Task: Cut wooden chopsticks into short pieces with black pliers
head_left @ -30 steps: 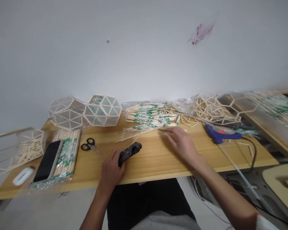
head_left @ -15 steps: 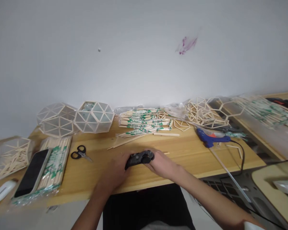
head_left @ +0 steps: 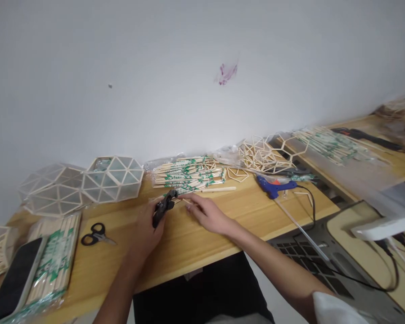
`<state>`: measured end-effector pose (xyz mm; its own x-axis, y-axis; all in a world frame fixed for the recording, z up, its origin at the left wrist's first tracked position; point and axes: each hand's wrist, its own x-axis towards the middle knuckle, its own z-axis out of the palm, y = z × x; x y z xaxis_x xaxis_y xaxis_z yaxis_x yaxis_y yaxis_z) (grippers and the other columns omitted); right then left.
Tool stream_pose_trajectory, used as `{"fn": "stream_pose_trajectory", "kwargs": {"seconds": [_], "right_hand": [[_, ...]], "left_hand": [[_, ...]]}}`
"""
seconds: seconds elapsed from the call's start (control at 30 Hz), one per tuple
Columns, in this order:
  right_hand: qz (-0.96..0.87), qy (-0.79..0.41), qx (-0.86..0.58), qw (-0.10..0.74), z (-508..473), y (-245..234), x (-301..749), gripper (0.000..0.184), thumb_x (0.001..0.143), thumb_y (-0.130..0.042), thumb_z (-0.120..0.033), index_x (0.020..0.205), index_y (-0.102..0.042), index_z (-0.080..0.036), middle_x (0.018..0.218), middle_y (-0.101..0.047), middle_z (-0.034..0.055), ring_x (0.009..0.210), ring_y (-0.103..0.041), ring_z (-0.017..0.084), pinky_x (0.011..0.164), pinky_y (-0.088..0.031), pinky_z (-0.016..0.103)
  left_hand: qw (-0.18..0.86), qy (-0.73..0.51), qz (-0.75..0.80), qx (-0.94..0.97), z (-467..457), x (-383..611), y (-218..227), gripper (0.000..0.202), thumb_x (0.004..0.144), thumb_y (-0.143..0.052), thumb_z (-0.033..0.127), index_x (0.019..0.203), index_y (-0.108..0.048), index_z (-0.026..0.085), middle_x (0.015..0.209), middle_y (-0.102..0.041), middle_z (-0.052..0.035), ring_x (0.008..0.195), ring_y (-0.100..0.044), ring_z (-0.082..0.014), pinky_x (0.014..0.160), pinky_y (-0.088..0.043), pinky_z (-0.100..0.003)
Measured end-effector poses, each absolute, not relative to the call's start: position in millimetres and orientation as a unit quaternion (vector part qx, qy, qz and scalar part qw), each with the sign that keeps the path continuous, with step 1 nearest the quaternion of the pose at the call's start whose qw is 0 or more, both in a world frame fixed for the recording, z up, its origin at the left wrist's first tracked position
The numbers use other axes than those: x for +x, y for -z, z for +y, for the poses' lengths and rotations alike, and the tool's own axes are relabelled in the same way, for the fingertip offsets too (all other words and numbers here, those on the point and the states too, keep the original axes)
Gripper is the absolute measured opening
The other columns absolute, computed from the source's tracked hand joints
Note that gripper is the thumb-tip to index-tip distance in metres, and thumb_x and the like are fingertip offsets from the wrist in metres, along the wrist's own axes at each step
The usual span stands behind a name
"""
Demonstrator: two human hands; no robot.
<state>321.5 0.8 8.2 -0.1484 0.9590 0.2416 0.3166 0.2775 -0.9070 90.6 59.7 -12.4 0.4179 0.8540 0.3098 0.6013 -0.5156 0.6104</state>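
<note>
Black hand tool (head_left: 163,209): over the wooden table (head_left: 195,256); clock centre, 12 towards the wall (head_left: 155,54). Tilted, head pointing towards 1.
Left hand (head_left: 146,234): fingers wrapped around the tool's body.
Right hand (head_left: 209,216): at 3 o'clock, fingertips right by the tool head; cannot tell whether they touch it or pinch a thin stick.
Wrapped sticks (head_left: 184,176): 1 o'clock, near.
Loose sticks (head_left: 219,189): between 2 and 3.
Glue gun (head_left: 273,186): just short of 3, well apart.
Scissors (head_left: 97,234): between 8 and 9.
Handling note (judgement): steady the left wrist, present any stick square to the head, keep right fingertips outside the bite before squeezing.
</note>
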Motion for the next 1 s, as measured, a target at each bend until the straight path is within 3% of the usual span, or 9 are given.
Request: {"fn": "stream_pose_trajectory", "kwargs": {"seconds": [0.07, 0.23, 0.4, 0.53, 0.73, 0.83, 1.0], "right_hand": [[-0.678, -0.303, -0.488, 0.460, 8, -9, 322, 0.032, 0.105, -0.048, -0.032, 0.125, -0.069, -0.019, 0.102, -0.073, 0.0076, 0.089, -0.066, 0.018, 0.083, -0.050, 0.030], [-0.703, -0.221, -0.477, 0.479, 29, -16, 328, 0.032, 0.105, -0.051, -0.036, 0.113, -0.076, -0.018, 0.083, -0.068, 0.0061, 0.074, -0.060, 0.018, 0.071, -0.046, 0.030], [-0.653, -0.237, -0.469, 0.546, 49, -13, 334, 0.031, 0.102, -0.056, -0.041, 0.097, -0.076, -0.018, 0.077, -0.069, 0.0048, 0.071, -0.060, 0.017, 0.066, -0.044, 0.028], [-0.630, -0.261, -0.478, 0.554, 53, -1, 336, 0.039, 0.100, -0.057, -0.047, 0.080, -0.072, -0.018, 0.069, -0.068, 0.0037, 0.063, -0.057, 0.016, 0.060, -0.041, 0.027], [-0.645, -0.269, -0.481, 0.529, 48, 3, 337, 0.037, 0.098, -0.059, -0.045, 0.078, -0.071, -0.017, 0.062, -0.058, 0.0006, 0.058, -0.047, 0.014, 0.057, -0.036, 0.026], [-0.658, -0.252, -0.486, 0.518, 47, 1, 338, 0.040, 0.099, -0.057, -0.044, 0.071, -0.066, -0.018, 0.059, -0.053, -0.0008, 0.056, -0.043, 0.013, 0.056, -0.034, 0.026], [-0.669, -0.241, -0.475, 0.518, 45, -3, 337, 0.040, 0.101, -0.054, -0.043, 0.072, -0.066, -0.018, 0.061, -0.055, 0.0003, 0.057, -0.046, 0.014, 0.056, -0.036, 0.026]], "left_hand": [[0.191, -0.305, 0.442, 0.822, 64, 90, 15, 0.033, 0.095, -0.051, 0.027, 0.127, -0.058, 0.019, 0.120, -0.070, -0.0108, 0.113, -0.066, -0.0251, 0.100, -0.051, -0.040], [0.175, -0.303, 0.433, 0.830, 82, 102, 9, 0.038, 0.091, -0.053, 0.020, 0.129, -0.057, 0.020, 0.124, -0.068, -0.0106, 0.116, -0.064, -0.0261, 0.103, -0.050, -0.043], [0.159, -0.311, 0.418, 0.839, 99, 121, 3, 0.038, 0.091, -0.055, 0.020, 0.129, -0.057, 0.022, 0.125, -0.068, -0.0105, 0.117, -0.064, -0.0277, 0.102, -0.051, -0.045], [0.143, -0.323, 0.409, 0.842, 96, 130, 13, 0.036, 0.090, -0.056, 0.018, 0.126, -0.059, 0.021, 0.119, -0.070, -0.0104, 0.111, -0.066, -0.0270, 0.097, -0.052, -0.042], [0.135, -0.331, 0.400, 0.844, 88, 126, 27, 0.024, 0.089, -0.057, 0.017, 0.112, -0.061, 0.020, 0.103, -0.073, -0.0079, 0.096, -0.070, -0.0239, 0.084, -0.054, -0.035], [0.119, -0.332, 0.395, 0.849, 86, 126, 29, 0.025, 0.088, -0.057, 0.016, 0.113, -0.061, 0.019, 0.103, -0.072, -0.0090, 0.095, -0.069, -0.0245, 0.084, -0.053, -0.035], [0.139, -0.336, 0.396, 0.843, 83, 129, 32, 0.028, 0.088, -0.057, 0.016, 0.116, -0.059, 0.018, 0.105, -0.072, -0.0093, 0.096, -0.069, -0.0243, 0.085, -0.054, -0.036]]}}
